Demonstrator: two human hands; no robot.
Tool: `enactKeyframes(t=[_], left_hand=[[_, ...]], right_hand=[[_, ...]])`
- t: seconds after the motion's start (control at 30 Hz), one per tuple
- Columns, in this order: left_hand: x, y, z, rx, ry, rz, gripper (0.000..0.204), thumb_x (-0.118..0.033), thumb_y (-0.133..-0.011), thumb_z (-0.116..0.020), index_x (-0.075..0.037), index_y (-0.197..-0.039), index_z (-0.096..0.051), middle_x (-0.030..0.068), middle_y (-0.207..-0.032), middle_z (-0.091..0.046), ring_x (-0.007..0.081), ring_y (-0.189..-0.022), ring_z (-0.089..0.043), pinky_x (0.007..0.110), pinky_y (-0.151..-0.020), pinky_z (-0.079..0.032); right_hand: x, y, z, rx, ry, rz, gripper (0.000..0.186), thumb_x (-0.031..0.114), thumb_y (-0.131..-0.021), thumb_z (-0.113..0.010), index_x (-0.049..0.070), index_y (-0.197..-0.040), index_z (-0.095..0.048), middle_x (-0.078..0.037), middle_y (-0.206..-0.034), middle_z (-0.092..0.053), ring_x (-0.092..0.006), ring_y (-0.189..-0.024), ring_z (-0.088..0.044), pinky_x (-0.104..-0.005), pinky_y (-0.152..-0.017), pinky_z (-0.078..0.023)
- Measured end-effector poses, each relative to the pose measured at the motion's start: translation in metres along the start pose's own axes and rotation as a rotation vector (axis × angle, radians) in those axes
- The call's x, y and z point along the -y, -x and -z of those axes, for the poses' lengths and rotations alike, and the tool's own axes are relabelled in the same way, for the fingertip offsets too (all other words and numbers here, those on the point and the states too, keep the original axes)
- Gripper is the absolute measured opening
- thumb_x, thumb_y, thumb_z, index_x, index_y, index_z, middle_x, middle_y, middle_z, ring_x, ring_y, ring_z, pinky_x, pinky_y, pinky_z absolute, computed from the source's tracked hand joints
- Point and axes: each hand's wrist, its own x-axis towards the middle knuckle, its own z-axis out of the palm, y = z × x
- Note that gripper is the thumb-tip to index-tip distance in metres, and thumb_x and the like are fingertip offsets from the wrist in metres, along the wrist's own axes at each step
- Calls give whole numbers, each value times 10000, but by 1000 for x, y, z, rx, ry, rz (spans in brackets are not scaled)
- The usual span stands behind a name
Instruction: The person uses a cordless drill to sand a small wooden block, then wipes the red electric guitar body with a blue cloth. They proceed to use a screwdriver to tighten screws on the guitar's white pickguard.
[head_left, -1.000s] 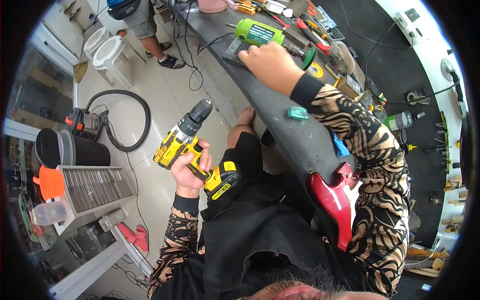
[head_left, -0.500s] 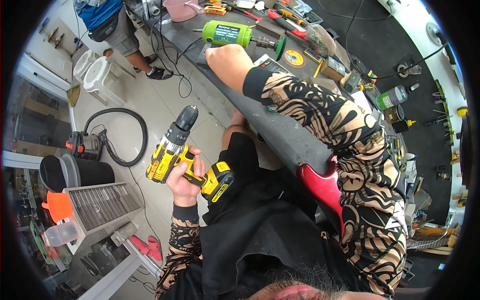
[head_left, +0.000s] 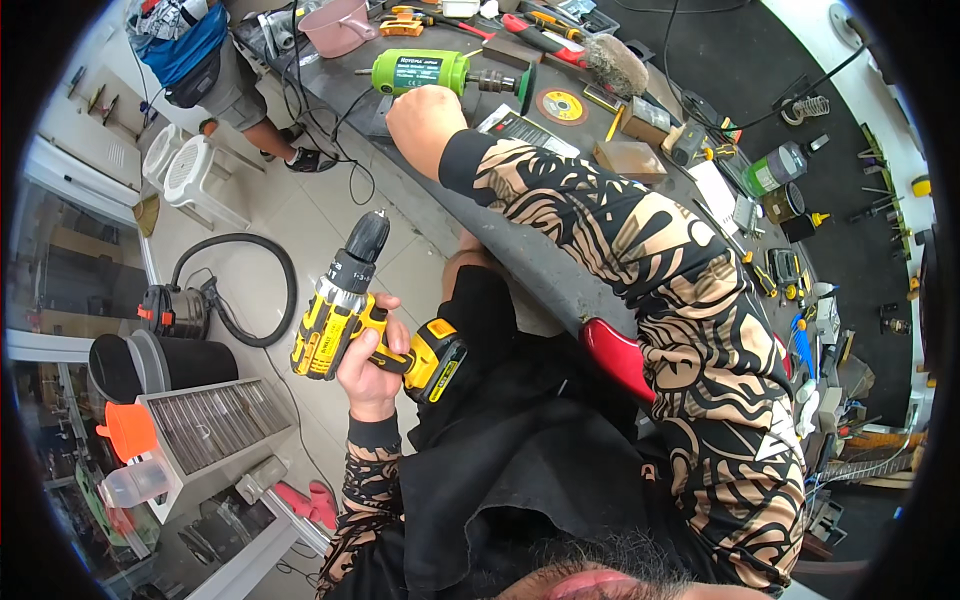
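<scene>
My left hand (head_left: 370,365) is wrapped round the grip of a yellow and black cordless drill (head_left: 345,310), its chuck pointing up and away from me. Across the workbench (head_left: 500,215) reaches my right arm, with my right hand (head_left: 425,120) at the near side of a green bench grinder (head_left: 425,72). The fingers of that hand are hidden beyond its back, so what they hold or touch does not show. A dark green disc (head_left: 526,88) sits at the right end of the grinder's shaft. Below my right sleeve shows part of a glossy red curved body (head_left: 615,355).
A yellow-centred abrasive disc (head_left: 562,106), a pink pot (head_left: 338,28) and a green bottle (head_left: 775,170) lie or stand on the bench. Cables hang off its left edge. A person (head_left: 220,80) stands beyond white plastic stools (head_left: 195,170); a vacuum cleaner (head_left: 175,310) is at left.
The view has shifted, so the bench things and my right arm appear slightly further left. My left hand keeps its hold on the cordless drill.
</scene>
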Motion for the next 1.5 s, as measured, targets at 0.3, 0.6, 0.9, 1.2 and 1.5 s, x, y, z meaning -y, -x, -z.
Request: enactKeyframes(t=[0.3, 0.6, 0.9, 1.2, 1.5], left_hand=[[2, -1, -3, -2, -3, 6, 499, -157, -936, -687, 41, -1380, -573, 203, -1283, -699, 188, -744, -638, 340, -703, -527], [-11, 5, 4, -28, -53, -40, 489, -157, -952, -682, 37, -1385, -563, 203, -1294, -682, 184, -777, -642, 347, -757, -540], [-2, -11, 1, -7, -68, -15, 483, -141, -960, -673, 41, -1394, -564, 201, -1311, -682, 177, -779, -634, 337, -755, -539], [17, -13, -17, 23, -67, 50, 460, -113, -970, -655, 17, -1403, -571, 226, -1318, -681, 157, -786, -631, 320, -761, -538], [26, -11, -21, 58, -88, 86, 466, -102, -979, -645, 23, -1420, -561, 236, -1326, -676, 158, -803, -648, 329, -786, -553]], right_hand=[[-4, 12, 12, 30, -68, -48, 126, 150, -857, -762, 106, -932, -854, -28, -857, -805, -235, -829, -807, -389, -609, -602], [-55, 150, 23, -152, -211, 132, 448, 463, -942, -765, 42, -1082, -705, -89, -954, -698, -308, -907, -721, -440, -803, -580], [-90, 208, -10, -84, -645, 132, 379, 211, -948, -771, -4, -1221, -619, -198, -1169, -605, -385, -1153, -630, -486, -977, -537], [-129, 183, -26, -29, -1116, -352, 507, 358, -1064, -693, -66, -1328, -605, -285, -1122, -747, -399, -1051, -742, -441, -948, -563], [-134, 155, -43, -22, -1113, -419, 571, 401, -1022, -729, -122, -1245, -684, -300, -1065, -761, -389, -1051, -748, -432, -973, -559]])
